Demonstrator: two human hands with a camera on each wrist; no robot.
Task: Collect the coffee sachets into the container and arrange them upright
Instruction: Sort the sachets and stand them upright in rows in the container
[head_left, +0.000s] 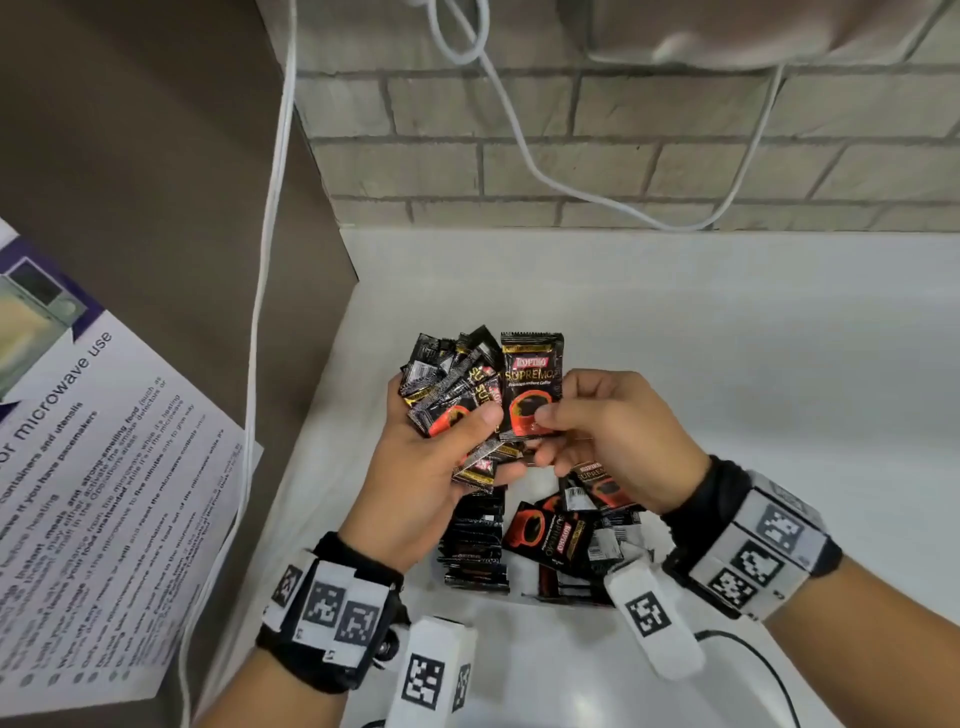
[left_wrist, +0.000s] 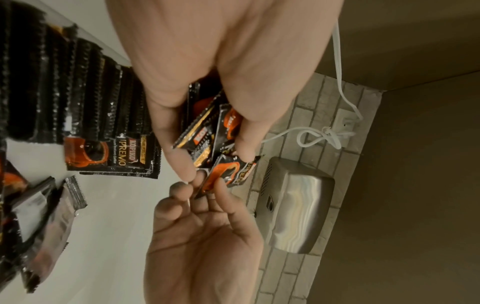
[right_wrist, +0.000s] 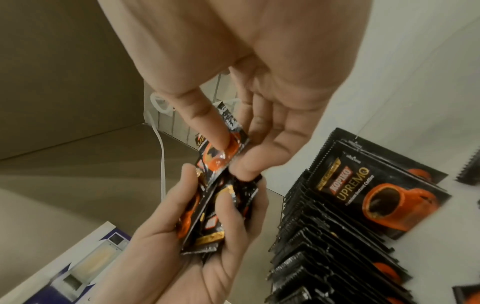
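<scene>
My left hand (head_left: 444, 411) grips a fanned bundle of black and orange coffee sachets (head_left: 441, 374) above the white counter. My right hand (head_left: 543, 427) pinches the lower edge of a single sachet (head_left: 531, 374), held upright right beside the bundle. The right wrist view shows thumb and forefinger on that sachet (right_wrist: 221, 162), touching the bundle (right_wrist: 207, 226). Below my hands a packed row of sachets (head_left: 475, 540) stands on edge, with loose sachets (head_left: 550, 535) lying flat to its right. I cannot make out the container's walls.
A printed microwave notice (head_left: 93, 493) lies on the brown surface at left. White cables (head_left: 265, 260) hang down the brick wall (head_left: 519, 130). A steel wall unit (left_wrist: 293, 205) hangs above. The white counter (head_left: 727, 338) stretches right; a black cable (head_left: 753, 654) lies near my right wrist.
</scene>
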